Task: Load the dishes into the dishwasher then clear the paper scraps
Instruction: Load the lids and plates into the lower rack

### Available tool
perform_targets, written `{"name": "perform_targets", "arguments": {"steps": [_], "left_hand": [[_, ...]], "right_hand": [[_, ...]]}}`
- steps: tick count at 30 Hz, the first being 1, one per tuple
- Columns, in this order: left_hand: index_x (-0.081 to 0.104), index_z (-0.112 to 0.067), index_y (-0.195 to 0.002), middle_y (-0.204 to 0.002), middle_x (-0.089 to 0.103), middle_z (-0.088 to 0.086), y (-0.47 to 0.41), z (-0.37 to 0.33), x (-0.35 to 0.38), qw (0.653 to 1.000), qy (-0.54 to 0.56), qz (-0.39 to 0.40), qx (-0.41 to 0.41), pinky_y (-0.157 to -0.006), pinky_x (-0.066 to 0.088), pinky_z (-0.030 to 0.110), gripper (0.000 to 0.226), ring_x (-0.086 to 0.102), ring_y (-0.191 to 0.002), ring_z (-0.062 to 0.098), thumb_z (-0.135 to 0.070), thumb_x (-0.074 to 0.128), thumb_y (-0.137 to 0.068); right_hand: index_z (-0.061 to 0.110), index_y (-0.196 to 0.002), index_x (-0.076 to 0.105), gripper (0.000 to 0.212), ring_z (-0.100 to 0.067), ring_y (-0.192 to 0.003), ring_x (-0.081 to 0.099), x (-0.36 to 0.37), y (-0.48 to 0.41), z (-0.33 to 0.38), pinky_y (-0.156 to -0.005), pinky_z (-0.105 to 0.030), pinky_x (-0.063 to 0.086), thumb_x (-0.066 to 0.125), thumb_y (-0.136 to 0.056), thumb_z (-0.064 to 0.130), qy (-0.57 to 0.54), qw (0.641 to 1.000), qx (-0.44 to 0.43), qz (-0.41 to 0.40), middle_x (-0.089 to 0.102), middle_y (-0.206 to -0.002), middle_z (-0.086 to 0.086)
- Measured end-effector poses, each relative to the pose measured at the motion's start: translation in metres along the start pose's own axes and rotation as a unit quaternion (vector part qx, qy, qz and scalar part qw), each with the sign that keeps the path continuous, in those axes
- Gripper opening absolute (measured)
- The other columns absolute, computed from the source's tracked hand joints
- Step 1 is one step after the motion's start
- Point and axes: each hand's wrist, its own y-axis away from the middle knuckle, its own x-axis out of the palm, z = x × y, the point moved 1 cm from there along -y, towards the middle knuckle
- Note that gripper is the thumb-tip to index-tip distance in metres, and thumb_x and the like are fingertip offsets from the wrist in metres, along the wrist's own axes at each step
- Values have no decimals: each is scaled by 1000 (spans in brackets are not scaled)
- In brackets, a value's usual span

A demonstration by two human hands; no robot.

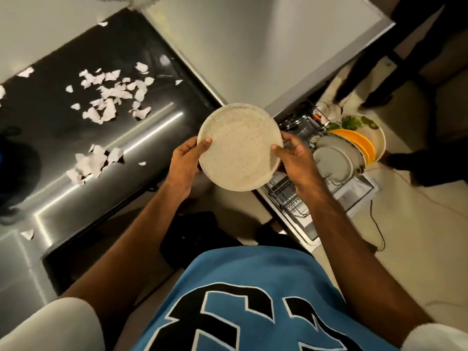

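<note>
- My left hand (183, 162) grips the speckled plate (239, 148) at its left rim, thumb on the face and fingers curled beneath. My right hand (295, 160) grips the opposite rim the same way. The plate hangs in the air at the centre of the frame, face towards me.
- To load it well, I judge I should tip it onto its edge before lowering, so it slides between tines rather than landing flat.
- The dishwasher rack (286, 198) lies just below and to the right of the plate. Its near tines look free, so that is a likely slot.
- Farther along the rack, right of centre, grey plates (333, 164), an orange plate (359, 144) and a leaf-patterned plate (377, 140) stand on edge. I should match their lean and leave a gap so the rims do not knock.
- The paper scraps (111, 97) lie scattered on the dark counter (50, 117) in the upper left, well apart from my hands. They come after the dishes.
</note>
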Motion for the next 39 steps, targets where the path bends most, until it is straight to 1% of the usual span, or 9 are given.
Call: {"name": "perform_targets", "arguments": {"steps": [6,9,14,19,23,25,28,33,39], "left_hand": [[74,-13,-106,-106,75,6,-36,8,105,993,-77,89,16,-87,57,41,17,71,-107,27,-25,71,-95],[76,-21,-106,-100,77,1,-54,26,160,980,-166,101,47,-88,59,35,16,73,-99,17,-30,74,-92],[77,-34,-113,-106,75,-14,-87,58,235,892,-410,107,154,-83,53,14,23,68,-91,-1,-26,73,-91],[78,-36,-108,-106,70,-3,-148,108,290,806,-533,185,179,-77,55,25,22,65,-88,13,-22,72,-91],[77,-19,-113,-100,72,-5,-194,151,329,779,-547,235,197,-60,48,6,22,60,-67,0,-12,66,-95],[77,-13,-113,-95,70,-4,-218,177,346,772,-545,245,216,-56,42,1,23,56,-64,-2,-8,64,-95],[78,-15,-111,-101,74,0,-255,217,365,760,-548,247,247,-66,45,2,21,60,-84,4,-15,65,-95],[79,-17,-109,-104,77,0,-302,274,392,727,-572,277,261,-71,42,0,22,65,-91,5,-16,63,-93],[78,-19,-110,-107,76,-2,-343,311,416,718,-583,281,253,-68,37,-6,25,64,-92,2,-11,61,-93]], "right_hand": [[27,-121,71,31,-19,-109,72,-102,-19,-32,-95,-50,61,75,-91,17,-57,994,39,-87,77,-113,3],[24,-122,73,29,-13,-107,71,-144,-25,-57,-93,-38,60,71,-95,15,-65,987,60,-137,77,-111,7],[44,-105,79,32,-18,-78,66,-187,-32,-102,-74,-35,54,65,-97,16,-16,974,75,-212,79,-93,-1],[28,-115,80,36,-1,-42,43,-208,-58,-143,-43,-15,34,57,-101,5,0,959,104,-263,69,-72,11],[19,-126,75,35,-25,-73,57,-219,-95,-184,-46,-6,34,54,-103,4,30,955,111,-274,67,-89,-1],[17,-130,73,35,-21,-92,56,-222,-115,-210,-50,-1,35,54,-103,4,30,948,123,-291,66,-97,-1],[14,-131,71,33,-5,-77,58,-227,-147,-248,-59,4,33,56,-102,6,45,943,126,-305,66,-104,5],[10,-129,72,33,9,-85,53,-240,-197,-306,-64,7,32,55,-102,3,82,935,122,-322,66,-109,7],[17,-122,77,34,-7,-105,68,-260,-248,-349,-86,0,43,56,-99,5,89,929,127,-336,72,-114,10]]}}
